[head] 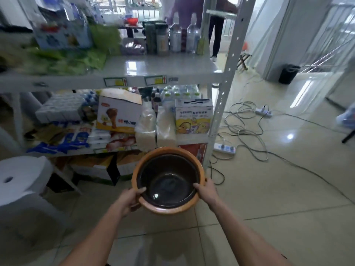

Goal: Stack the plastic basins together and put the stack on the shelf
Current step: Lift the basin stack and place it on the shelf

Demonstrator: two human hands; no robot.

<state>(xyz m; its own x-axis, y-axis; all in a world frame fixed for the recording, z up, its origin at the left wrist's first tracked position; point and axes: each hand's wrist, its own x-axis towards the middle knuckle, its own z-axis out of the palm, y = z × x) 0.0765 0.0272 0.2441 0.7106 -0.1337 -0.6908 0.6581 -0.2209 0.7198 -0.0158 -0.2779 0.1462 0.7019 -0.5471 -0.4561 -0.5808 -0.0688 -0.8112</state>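
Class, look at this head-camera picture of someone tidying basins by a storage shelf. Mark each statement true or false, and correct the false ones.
1. Both hands hold the basins. True: the left hand and right hand grip opposite rims.
2. The dark basin sits inside the orange basin. True.
3. The stack already rests on the shelf. False: it is held in the air before the shelf.
4. A red stool stands at the left. False: the stool is white.
5. Cables lie on the floor. True.
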